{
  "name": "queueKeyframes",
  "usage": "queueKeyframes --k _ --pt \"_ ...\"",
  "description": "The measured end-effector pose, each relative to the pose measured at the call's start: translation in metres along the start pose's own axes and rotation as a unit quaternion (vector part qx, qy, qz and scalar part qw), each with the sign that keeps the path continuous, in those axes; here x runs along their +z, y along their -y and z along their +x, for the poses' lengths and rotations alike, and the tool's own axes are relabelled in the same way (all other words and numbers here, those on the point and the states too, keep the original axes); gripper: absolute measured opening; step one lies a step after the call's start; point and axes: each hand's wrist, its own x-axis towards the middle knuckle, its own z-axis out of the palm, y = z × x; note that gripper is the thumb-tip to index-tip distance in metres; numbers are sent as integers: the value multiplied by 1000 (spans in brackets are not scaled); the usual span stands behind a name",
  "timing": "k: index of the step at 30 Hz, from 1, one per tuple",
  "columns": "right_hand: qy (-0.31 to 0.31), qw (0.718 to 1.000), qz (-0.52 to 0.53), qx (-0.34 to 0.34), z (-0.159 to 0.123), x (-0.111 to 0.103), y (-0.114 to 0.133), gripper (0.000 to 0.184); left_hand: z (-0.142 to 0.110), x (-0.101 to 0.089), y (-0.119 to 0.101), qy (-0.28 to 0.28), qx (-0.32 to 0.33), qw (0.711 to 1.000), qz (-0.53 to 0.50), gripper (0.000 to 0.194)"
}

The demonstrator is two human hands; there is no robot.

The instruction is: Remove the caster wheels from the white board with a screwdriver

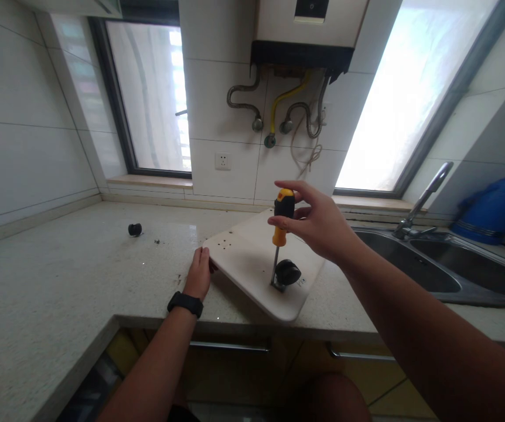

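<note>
A white board with rounded corners lies on the countertop, with small screw holes near its left corner. Attached close to its front corner is a black caster wheel on a metal plate. My right hand grips a yellow and black screwdriver by its handle, fingers wrapped around it. The screwdriver stands nearly upright, its tip down at the caster's plate. With a black band on the wrist, my left hand holds the board's left edge, some fingers hidden underneath.
A second black caster sits on the countertop at the left, with several small screws beside it. To the right is a steel sink with a faucet. A blue container stands beyond it.
</note>
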Motion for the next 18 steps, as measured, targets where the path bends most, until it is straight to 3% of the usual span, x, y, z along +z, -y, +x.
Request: queueKeyframes --k 4,7,14,18 --pt "37 996 80 5 -2 -2 -1 77 -1 0 -2 1 -1 1000 -5 40" --pt "56 992 117 -12 -2 -1 -3 71 -1 0 -2 0 -3 1000 -6 41" --pt "-10 998 -51 -23 -1 2 -3 64 -1 0 -1 2 -5 1000 0 42" --pt "-2 1000 -16 -23 -1 1 0 63 -1 0 -1 2 -1 1000 -2 40"
